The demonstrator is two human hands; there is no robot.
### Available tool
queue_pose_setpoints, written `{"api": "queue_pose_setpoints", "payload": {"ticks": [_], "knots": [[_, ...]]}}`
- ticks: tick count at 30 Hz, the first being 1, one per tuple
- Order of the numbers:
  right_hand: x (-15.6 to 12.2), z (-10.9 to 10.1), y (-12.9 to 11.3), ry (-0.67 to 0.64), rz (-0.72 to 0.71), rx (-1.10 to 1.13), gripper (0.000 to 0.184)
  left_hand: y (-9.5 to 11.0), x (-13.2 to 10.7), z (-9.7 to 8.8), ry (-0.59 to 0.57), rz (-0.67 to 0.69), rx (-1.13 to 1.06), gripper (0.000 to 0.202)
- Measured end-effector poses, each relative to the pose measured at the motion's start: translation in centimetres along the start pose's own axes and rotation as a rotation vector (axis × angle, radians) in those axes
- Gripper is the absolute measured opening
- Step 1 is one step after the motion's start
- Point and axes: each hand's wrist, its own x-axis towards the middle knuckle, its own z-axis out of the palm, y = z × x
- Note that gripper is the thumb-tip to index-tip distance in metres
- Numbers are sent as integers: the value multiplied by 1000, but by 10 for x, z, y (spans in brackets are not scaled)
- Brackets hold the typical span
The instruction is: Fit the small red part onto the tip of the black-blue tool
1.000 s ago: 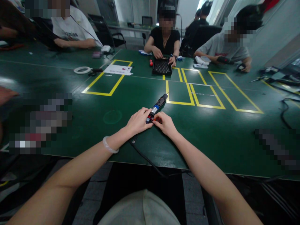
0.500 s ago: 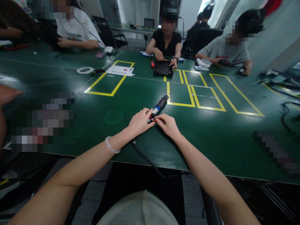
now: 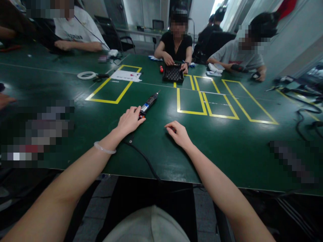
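Observation:
A slim black and blue electric screwdriver (image 3: 149, 103) lies on the green table (image 3: 227, 141), its tip pointing away from me. My left hand (image 3: 129, 121) is closed over its rear end, which shows some red. A black cable (image 3: 141, 155) runs from under that hand back over the table's near edge. My right hand (image 3: 178, 133) rests on the table about a hand's width to the right of the tool and does not touch it. Its fingers are curled in a pinch, and whether they hold anything is hidden.
Yellow tape rectangles (image 3: 191, 101) mark the table ahead. Further back are a black tray (image 3: 173, 73) under another person's hands, a white tape ring (image 3: 86, 75) and a paper sheet (image 3: 126, 75). Cables (image 3: 304, 114) lie at the right. Several people sit around the far side.
My hands have come apart. The left has slid the screwdriver to the left and turned it; the right has come off the tool's rear end and stayed near where it was.

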Motion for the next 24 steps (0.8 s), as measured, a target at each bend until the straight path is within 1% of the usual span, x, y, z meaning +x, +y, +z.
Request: {"api": "queue_pose_setpoints", "payload": {"ticks": [3, 6, 8, 10, 13, 17, 19, 21, 24], "knots": [[0, 0, -2, -1, -5, 4, 14, -37, 11, 1, -5, -92, 17, 70], [0, 1, -3, -12, 1, 5, 14, -71, 20, 4, 17, -164, 39, 70], [0, 1, -3, -16, 3, 3, 14, -88, 25, 5, 39, -200, 48, 69], [0, 1, -4, -19, 3, 0, 14, -101, 28, 5, 62, -236, 57, 68], [0, 1, -3, -28, 8, -2, 14, -108, 27, 4, 113, -274, 64, 63], [0, 1, -3, -33, 5, -1, 14, -105, 21, 3, 203, -243, 39, 60], [0, 1, -2, -36, 9, -1, 14, -103, 20, 3, 191, -244, 17, 58], [0, 1, -3, -39, 14, 4, 14, -101, 19, 3, 164, -262, 4, 51], [0, 1, -3, -45, 13, 4, 14, -101, 20, 5, 166, -296, -5, 42]]}}
